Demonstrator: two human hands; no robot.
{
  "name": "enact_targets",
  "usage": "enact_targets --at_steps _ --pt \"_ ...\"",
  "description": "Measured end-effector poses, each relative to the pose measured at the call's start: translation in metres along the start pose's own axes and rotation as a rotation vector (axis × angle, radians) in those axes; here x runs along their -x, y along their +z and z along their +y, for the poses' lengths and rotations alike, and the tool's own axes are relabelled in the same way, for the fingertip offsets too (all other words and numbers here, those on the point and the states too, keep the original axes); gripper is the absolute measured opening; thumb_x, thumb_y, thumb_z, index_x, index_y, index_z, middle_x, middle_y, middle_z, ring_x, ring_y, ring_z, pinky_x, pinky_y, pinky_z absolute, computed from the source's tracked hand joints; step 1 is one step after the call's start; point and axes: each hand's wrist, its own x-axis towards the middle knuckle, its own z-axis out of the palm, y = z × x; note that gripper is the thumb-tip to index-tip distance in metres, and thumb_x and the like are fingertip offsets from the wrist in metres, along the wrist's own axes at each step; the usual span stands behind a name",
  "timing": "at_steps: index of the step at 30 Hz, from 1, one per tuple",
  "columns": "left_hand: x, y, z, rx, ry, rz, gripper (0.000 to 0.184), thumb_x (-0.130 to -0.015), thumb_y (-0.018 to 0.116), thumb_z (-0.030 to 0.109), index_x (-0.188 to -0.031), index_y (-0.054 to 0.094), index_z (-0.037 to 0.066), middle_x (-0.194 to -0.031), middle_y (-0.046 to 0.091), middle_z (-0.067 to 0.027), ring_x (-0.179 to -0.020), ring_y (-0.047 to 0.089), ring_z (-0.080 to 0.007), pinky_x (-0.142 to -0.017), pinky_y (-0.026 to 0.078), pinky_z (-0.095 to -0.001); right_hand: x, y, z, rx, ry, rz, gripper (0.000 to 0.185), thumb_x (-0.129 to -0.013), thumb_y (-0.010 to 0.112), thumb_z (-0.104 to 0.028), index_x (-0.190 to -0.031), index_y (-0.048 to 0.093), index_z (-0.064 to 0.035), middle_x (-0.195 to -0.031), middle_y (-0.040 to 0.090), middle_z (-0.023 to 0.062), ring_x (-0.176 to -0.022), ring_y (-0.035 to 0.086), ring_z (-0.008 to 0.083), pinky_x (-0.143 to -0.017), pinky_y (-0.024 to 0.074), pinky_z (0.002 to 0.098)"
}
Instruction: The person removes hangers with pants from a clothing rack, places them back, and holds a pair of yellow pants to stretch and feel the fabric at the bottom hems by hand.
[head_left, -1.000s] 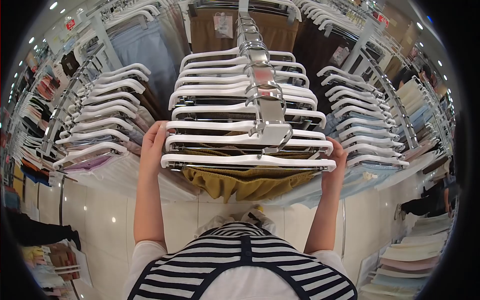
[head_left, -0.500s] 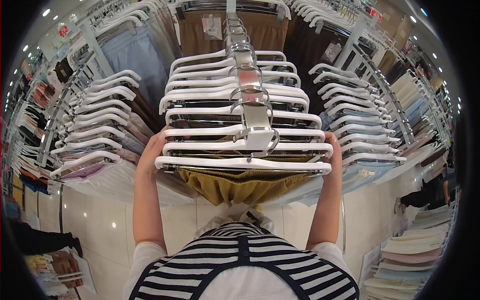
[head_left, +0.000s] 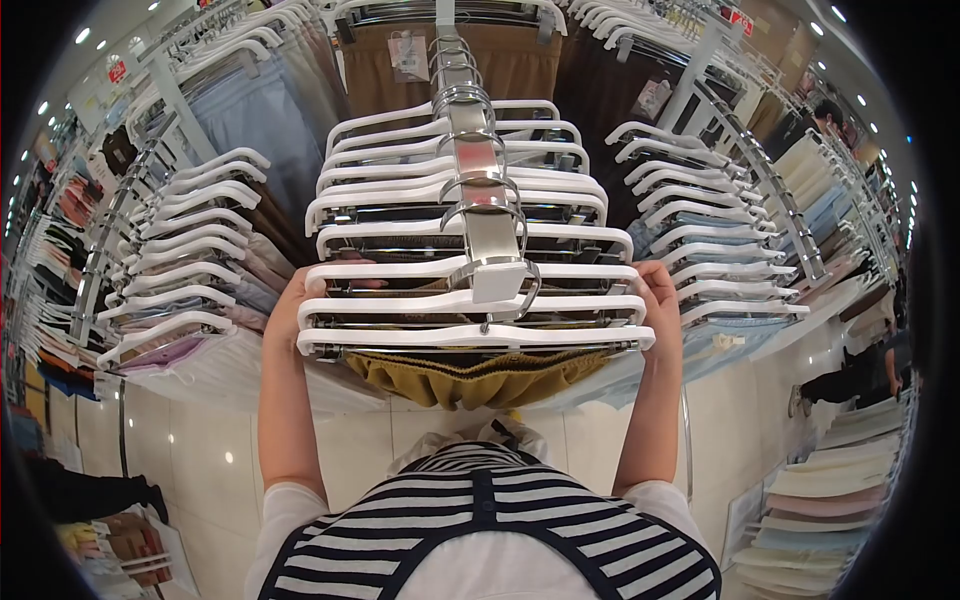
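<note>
White clothes hangers point(head_left: 560, 232) with metal hooks hang in a row on a central metal rail point(head_left: 495, 240). My left hand point(head_left: 290, 305) is closed at the left ends of the front hangers, its fingertips showing behind a hanger bar. My right hand point(head_left: 658, 290) is closed around the right ends of the same group, fingers bent over the hanger tip. From the frontmost hanger point(head_left: 480, 338) hangs a mustard garment with a gathered elastic waist point(head_left: 465, 378). Garments farther back are mostly hidden by the hangers.
Side rails carry more white hangers with clothes, on the left point(head_left: 195, 270) and right point(head_left: 715, 255). Brown trousers point(head_left: 480, 70) with a tag hang behind. Folded clothes point(head_left: 830, 500) lie at lower right. A person in dark clothes point(head_left: 860, 375) is at far right.
The hangers sit slightly farther left and lower in the view. My right hand's fingers now show more, bent at the hanger ends. My left hand has shifted slightly left with the hangers.
</note>
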Motion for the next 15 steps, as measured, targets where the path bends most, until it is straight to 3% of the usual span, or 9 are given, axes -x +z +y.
enact_targets --at_steps 1,4,6,9,15 --pt "-0.002 0.002 0.005 -0.023 -0.118 0.099 0.081 -0.063 0.068 0.057 -0.111 0.052 -0.006 -0.097 0.062 -0.0141 -0.089 0.06 -0.0195 -0.08 0.049 -0.0322 0.0 -0.001 -0.001 -0.039 0.028 -0.057 0.01 -0.082 0.054 -0.005 -0.092 0.051 -0.0043 -0.09 0.055 0.0013 -0.08 0.053 0.0085 -0.071 0.0439 0.0215" --pt "-0.006 0.006 0.014 -0.155 -0.015 0.051 0.077 -0.065 0.067 0.056 -0.109 0.053 -0.006 -0.096 0.062 -0.0139 -0.088 0.06 -0.0189 -0.079 0.049 -0.0304 -0.005 0.004 -0.001 0.028 0.09 -0.113 0.015 -0.082 0.055 -0.006 -0.097 0.055 -0.0027 -0.092 0.058 0.0025 -0.082 0.054 0.0086 -0.073 0.044 0.0215" --pt "-0.009 0.004 0.007 -0.18 0.121 0.098 0.066 -0.073 0.062 0.051 -0.105 0.056 -0.006 -0.096 0.062 -0.0116 -0.087 0.059 -0.0167 -0.079 0.047 -0.028 -0.007 0.012 -0.008 0.066 0.114 -0.126 0.019 -0.084 0.055 -0.01 -0.101 0.058 -0.0018 -0.095 0.059 0.0033 -0.084 0.055 0.0089 -0.074 0.044 0.0222" --pt "-0.012 0.009 0.015 -0.157 0.132 0.093 0.055 -0.081 0.056 0.044 -0.104 0.057 -0.006 -0.096 0.061 -0.0112 -0.088 0.057 -0.016 -0.081 0.045 -0.0286 -0.019 0.018 -0.009 0.189 -0.022 -0.171 0.022 -0.088 0.05 -0.016 -0.102 0.058 -0.0008 -0.1 0.06 0.0045 -0.086 0.055 0.0096 -0.076 0.0435 0.0239" --pt "-0.026 -0.001 0.006 -0.236 0.204 0.163 0.04 -0.087 0.05 0.031 -0.102 0.059 -0.004 -0.096 0.061 -0.0086 -0.09 0.053 -0.0135 -0.084 0.039 -0.0272 -0.04 0.016 0.001 0.121 -0.007 -0.165 0.019 -0.088 0.049 -0.013 -0.099 0.056 0.0007 -0.111 0.058 0.0093 -0.094 0.053 0.0108 -0.084 0.0404 0.0246"
